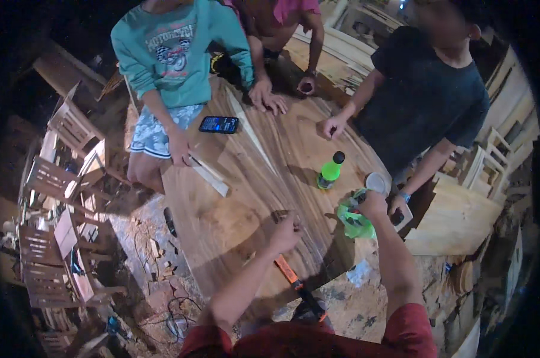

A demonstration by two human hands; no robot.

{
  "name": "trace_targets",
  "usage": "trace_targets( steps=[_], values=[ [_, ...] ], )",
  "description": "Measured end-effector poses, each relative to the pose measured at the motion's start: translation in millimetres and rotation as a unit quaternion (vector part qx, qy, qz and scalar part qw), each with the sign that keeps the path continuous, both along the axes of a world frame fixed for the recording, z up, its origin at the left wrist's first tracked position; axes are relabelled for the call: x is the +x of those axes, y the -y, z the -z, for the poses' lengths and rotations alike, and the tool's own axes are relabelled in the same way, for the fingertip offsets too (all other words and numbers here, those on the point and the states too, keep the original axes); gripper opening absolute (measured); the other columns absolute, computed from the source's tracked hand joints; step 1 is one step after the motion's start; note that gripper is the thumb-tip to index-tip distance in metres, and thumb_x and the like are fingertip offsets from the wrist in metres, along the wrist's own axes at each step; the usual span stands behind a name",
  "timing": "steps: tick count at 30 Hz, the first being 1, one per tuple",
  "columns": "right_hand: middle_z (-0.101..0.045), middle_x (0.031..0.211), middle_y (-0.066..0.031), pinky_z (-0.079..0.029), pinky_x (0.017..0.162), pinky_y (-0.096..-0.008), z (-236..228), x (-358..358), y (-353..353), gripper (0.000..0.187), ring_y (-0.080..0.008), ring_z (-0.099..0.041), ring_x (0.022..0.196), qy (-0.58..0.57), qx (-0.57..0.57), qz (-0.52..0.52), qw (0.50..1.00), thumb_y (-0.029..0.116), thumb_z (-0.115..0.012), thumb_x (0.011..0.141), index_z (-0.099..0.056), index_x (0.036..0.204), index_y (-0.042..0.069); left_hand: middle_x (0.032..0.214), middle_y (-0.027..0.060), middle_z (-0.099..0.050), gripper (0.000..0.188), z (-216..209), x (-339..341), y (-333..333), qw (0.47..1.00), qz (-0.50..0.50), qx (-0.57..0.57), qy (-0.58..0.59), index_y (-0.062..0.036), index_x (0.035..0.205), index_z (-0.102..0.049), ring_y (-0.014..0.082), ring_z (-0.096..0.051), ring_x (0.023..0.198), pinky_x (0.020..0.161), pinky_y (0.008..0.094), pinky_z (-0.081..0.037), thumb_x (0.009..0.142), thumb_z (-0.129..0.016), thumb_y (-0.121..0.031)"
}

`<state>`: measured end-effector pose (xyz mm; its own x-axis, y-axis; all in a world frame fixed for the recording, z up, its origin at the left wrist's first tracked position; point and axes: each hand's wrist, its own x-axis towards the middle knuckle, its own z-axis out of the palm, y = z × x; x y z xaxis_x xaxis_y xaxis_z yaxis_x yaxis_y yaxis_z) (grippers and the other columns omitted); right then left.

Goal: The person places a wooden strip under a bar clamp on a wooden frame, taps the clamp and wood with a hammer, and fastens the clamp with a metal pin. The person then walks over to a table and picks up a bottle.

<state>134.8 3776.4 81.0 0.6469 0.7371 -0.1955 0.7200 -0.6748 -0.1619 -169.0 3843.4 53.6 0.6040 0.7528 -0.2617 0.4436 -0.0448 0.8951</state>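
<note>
My left hand (pixel 286 232) is over the near part of the wooden tabletop (pixel 234 218), its fingers curled together; whatever they may hold is too small to make out. At the right edge of the table, my right hand (pixel 374 204) reaches into the mouth of a light green plastic bag (pixel 354 225), which hides its fingertips. Dark contents show inside the bag. Close behind that hand sits a pale round cup (pixel 375 182). A bright green bottle with a black cap (pixel 329 171) stands upright to the left of the cup. An orange and black tool (pixel 288 271) lies near my left forearm.
Three people stand around the far side, with hands on or over the table. One, in a teal sweatshirt (pixel 174 53), holds a flat pale strip (pixel 210 179). A phone (pixel 219 124) lies nearby. Wooden chairs (pixel 46 244) line the left; boards (pixel 455 215) lean at right.
</note>
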Motion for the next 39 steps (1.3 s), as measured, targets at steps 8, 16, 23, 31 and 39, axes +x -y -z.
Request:
trace_targets(
  steps=[8, 16, 23, 31, 39],
  values=[
    [-0.067, 0.087, -0.0234, -0.054, 0.077, -0.0483, -8, 16, 7, 0.017, -0.0404, -0.066, 0.087, -0.001, 0.095, -0.076, 0.993, 0.016, -0.065, 0.074, -0.07, 0.084, 0.003, 0.081, 0.0055, -0.059, 0.018, 12, 61, 58, 0.901, -0.196, -0.265, 0.283, -0.0039, 0.102, -0.056, 0.0156, -0.06, 0.069, 0.058, 0.0304, -0.049, 0.085, -0.054, 0.001],
    [-0.069, 0.072, -0.0135, -0.054, 0.064, -0.0405, -47, 25, 45, 0.015, -0.0316, -0.068, 0.066, 0.023, 0.202, -0.125, 0.971, 0.024, -0.066, 0.079, -0.073, 0.082, 0.011, 0.078, 0.004, -0.06, 0.023, 7, 150, 68, 0.815, -0.327, -0.337, 0.34, -0.0042, 0.1, -0.063, 0.0127, -0.051, 0.063, 0.056, 0.0267, -0.042, 0.09, -0.059, -0.025],
    [-0.069, 0.076, -0.0081, -0.049, 0.063, -0.0284, 20, 59, 68, 0.018, -0.0128, -0.063, 0.069, -0.362, 0.402, 0.038, 0.84, 0.012, -0.067, 0.083, -0.07, 0.097, 0.001, 0.081, 0.0016, -0.062, 0.035, -28, 208, 85, 0.853, -0.272, -0.357, 0.266, -0.0083, 0.097, -0.067, 0.0111, -0.049, 0.068, 0.059, 0.0254, -0.037, 0.093, -0.058, -0.042],
    [-0.07, 0.086, -0.0164, -0.052, 0.072, -0.0341, -14, 2, 79, 0.015, -0.0255, -0.068, 0.077, -0.229, 0.344, -0.134, 0.901, 0.004, -0.065, 0.084, -0.067, 0.098, -0.001, 0.1, 0.002, -0.066, 0.037, -38, 218, 78, 0.894, -0.252, -0.304, 0.212, -0.0092, 0.111, -0.064, 0.0135, -0.058, 0.087, 0.076, 0.032, -0.047, 0.092, -0.063, -0.042],
    [-0.067, 0.081, -0.0211, -0.052, 0.067, -0.0406, -46, 7, 34, 0.014, -0.0376, -0.067, 0.074, -0.235, 0.353, -0.165, 0.89, 0.013, -0.064, 0.086, -0.066, 0.091, 0.0, 0.073, -0.004, -0.056, 0.024, 7, 173, 57, 0.778, -0.375, -0.395, 0.314, -0.0109, 0.102, -0.064, 0.0107, -0.05, 0.062, 0.057, 0.0266, -0.043, 0.097, -0.059, -0.034]
  ],
)
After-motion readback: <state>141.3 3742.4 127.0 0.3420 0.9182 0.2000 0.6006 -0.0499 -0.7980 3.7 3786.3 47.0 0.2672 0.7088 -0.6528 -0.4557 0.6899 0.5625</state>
